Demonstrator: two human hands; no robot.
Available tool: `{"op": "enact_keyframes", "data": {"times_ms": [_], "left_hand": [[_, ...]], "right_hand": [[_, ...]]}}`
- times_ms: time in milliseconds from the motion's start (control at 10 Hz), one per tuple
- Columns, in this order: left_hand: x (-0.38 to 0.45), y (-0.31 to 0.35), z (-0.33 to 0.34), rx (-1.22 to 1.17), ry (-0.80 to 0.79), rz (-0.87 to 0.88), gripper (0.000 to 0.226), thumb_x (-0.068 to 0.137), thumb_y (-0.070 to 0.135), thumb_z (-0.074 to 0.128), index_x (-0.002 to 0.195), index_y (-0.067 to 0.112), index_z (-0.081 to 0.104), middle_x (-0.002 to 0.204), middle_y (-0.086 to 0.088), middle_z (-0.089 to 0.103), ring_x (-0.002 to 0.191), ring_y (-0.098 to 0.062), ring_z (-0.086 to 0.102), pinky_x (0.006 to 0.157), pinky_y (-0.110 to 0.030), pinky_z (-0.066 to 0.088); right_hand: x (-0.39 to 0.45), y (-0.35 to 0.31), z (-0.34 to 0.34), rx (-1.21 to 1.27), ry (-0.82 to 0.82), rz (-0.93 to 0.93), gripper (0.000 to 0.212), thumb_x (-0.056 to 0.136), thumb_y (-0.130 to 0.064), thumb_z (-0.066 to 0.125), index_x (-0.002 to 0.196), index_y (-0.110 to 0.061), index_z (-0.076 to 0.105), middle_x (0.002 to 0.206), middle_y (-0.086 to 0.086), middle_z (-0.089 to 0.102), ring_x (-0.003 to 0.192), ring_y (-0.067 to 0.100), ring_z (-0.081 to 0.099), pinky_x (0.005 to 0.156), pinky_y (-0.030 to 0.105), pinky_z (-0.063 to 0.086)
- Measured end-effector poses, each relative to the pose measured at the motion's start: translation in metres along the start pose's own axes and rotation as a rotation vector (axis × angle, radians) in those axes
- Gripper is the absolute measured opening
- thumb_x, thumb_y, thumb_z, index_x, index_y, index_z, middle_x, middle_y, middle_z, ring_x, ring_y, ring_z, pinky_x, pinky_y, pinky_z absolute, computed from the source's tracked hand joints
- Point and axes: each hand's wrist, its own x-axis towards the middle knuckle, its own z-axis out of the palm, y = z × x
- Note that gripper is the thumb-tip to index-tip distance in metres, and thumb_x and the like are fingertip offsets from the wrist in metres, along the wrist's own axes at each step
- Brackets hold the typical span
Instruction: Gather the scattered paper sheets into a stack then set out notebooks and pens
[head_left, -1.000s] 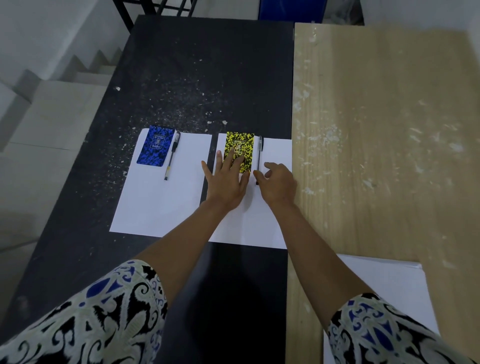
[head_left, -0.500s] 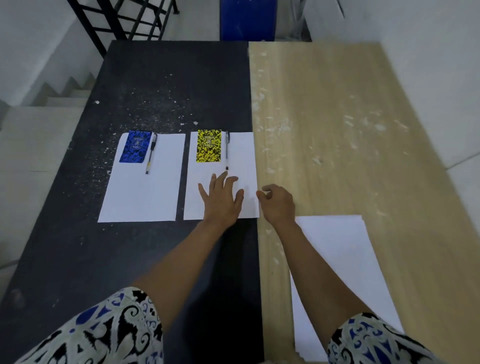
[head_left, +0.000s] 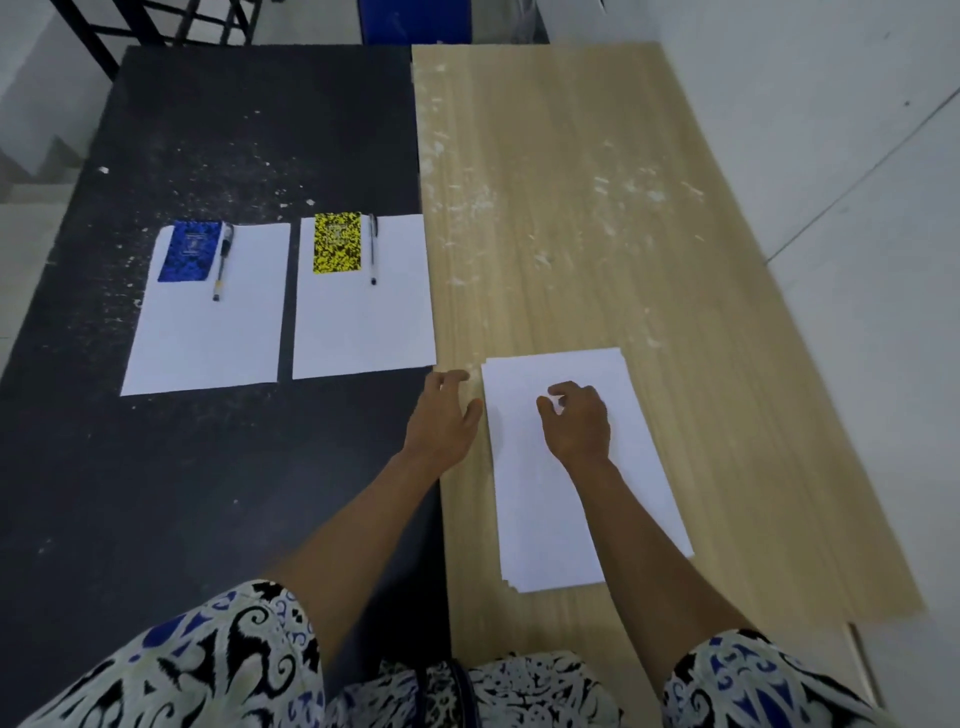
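With two places laid on the black tabletop (head_left: 208, 493), I judge I'm starting a third: my right hand (head_left: 576, 423), fingers loosely curled, rests on the white paper stack (head_left: 571, 519) on the pale wooden tabletop (head_left: 623, 234), my left hand (head_left: 441, 421) relaxed beside it, so next I must peel off one sheet.

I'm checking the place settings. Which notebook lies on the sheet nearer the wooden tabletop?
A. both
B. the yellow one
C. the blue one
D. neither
B: the yellow notebook sits at the top left of the right-hand sheet, whose edge meets the wooden tabletop; the blue notebook lies on the far sheet.
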Motion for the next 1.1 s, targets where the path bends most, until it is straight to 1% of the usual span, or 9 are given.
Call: {"op": "enact_keyframes", "data": {"times_ms": [100, 300, 400, 500, 600, 800, 900, 1000, 1100], "left_hand": [[-0.018, 0.009, 0.018, 0.001, -0.107, -0.139, 0.049, 0.098, 0.033, 0.05, 0.141, 0.014, 0.035, 0.138, -0.01, 0.037, 0.102, -0.025, 0.058, 0.084, -0.037, 0.047], [-0.04, 0.029, 0.046, 0.166, -0.202, -0.373, 0.056, 0.098, 0.04, 0.046, 0.138, 0.005, 0.03, 0.136, -0.015, 0.039, 0.114, -0.034, 0.051, 0.085, -0.039, 0.043], [-0.048, 0.038, 0.059, 0.134, -0.306, -0.47, 0.073, 0.096, 0.046, 0.047, 0.147, 0.004, 0.016, 0.147, -0.018, 0.029, 0.125, -0.035, 0.045, 0.096, -0.04, 0.045], [-0.054, 0.045, 0.067, 0.078, -0.333, -0.544, 0.08, 0.093, 0.05, 0.05, 0.15, 0.007, 0.013, 0.148, -0.017, 0.029, 0.123, -0.035, 0.049, 0.095, -0.044, 0.05], [-0.06, 0.055, 0.072, 0.117, -0.319, -0.536, 0.076, 0.092, 0.048, 0.052, 0.147, 0.008, 0.02, 0.142, -0.015, 0.039, 0.114, -0.033, 0.055, 0.08, -0.038, 0.056], [-0.063, 0.058, 0.067, 0.071, -0.32, -0.5, 0.073, 0.093, 0.036, 0.052, 0.152, 0.017, 0.013, 0.135, -0.012, 0.047, 0.101, -0.031, 0.06, 0.073, -0.035, 0.054], [-0.067, 0.065, 0.06, 0.03, -0.337, -0.493, 0.072, 0.095, 0.034, 0.053, 0.152, 0.016, 0.012, 0.136, -0.012, 0.048, 0.102, -0.029, 0.058, 0.068, -0.033, 0.05], [-0.066, 0.064, 0.056, -0.013, -0.38, -0.516, 0.072, 0.095, 0.036, 0.055, 0.151, 0.016, 0.016, 0.141, -0.011, 0.044, 0.113, -0.031, 0.054, 0.079, -0.037, 0.048], [-0.068, 0.067, 0.051, -0.03, -0.398, -0.52, 0.067, 0.094, 0.035, 0.056, 0.149, 0.016, 0.022, 0.139, -0.009, 0.046, 0.112, -0.03, 0.052, 0.086, -0.041, 0.046]], "right_hand": [[-0.009, 0.027, -0.02, -0.149, 0.039, 0.075, 0.037, 0.091, -0.031, 0.059, 0.124, -0.015, 0.054, 0.125, 0.012, 0.048, 0.114, 0.031, 0.049, 0.088, 0.042, 0.043], [-0.023, 0.076, -0.047, -0.305, 0.065, 0.353, 0.058, 0.089, -0.043, 0.055, 0.133, -0.009, 0.038, 0.136, 0.018, 0.036, 0.122, 0.037, 0.037, 0.095, 0.049, 0.039], [-0.03, 0.093, -0.057, -0.318, 0.007, 0.361, 0.058, 0.091, -0.045, 0.051, 0.13, -0.004, 0.038, 0.134, 0.017, 0.036, 0.12, 0.035, 0.039, 0.093, 0.047, 0.04], [-0.036, 0.103, -0.062, -0.276, -0.056, 0.296, 0.056, 0.094, -0.043, 0.049, 0.131, -0.002, 0.039, 0.134, 0.016, 0.036, 0.119, 0.035, 0.041, 0.091, 0.046, 0.043], [-0.038, 0.108, -0.07, -0.255, -0.133, 0.223, 0.055, 0.097, -0.041, 0.046, 0.135, -0.002, 0.036, 0.135, 0.018, 0.037, 0.122, 0.036, 0.041, 0.093, 0.043, 0.041], [-0.036, 0.111, -0.08, -0.232, -0.234, 0.192, 0.057, 0.098, -0.041, 0.044, 0.14, -0.005, 0.032, 0.14, 0.017, 0.035, 0.126, 0.035, 0.039, 0.099, 0.042, 0.038], [-0.034, 0.111, -0.084, -0.186, -0.28, 0.194, 0.062, 0.098, -0.043, 0.043, 0.149, -0.015, 0.024, 0.144, 0.016, 0.03, 0.13, 0.035, 0.035, 0.102, 0.043, 0.037], [-0.032, 0.112, -0.086, -0.182, -0.31, 0.185, 0.063, 0.098, -0.046, 0.042, 0.151, -0.02, 0.021, 0.147, 0.016, 0.027, 0.132, 0.034, 0.034, 0.104, 0.044, 0.036], [-0.032, 0.111, -0.087, -0.192, -0.313, 0.191, 0.065, 0.096, -0.048, 0.043, 0.151, -0.022, 0.021, 0.148, 0.015, 0.027, 0.133, 0.035, 0.033, 0.107, 0.047, 0.036]]}}
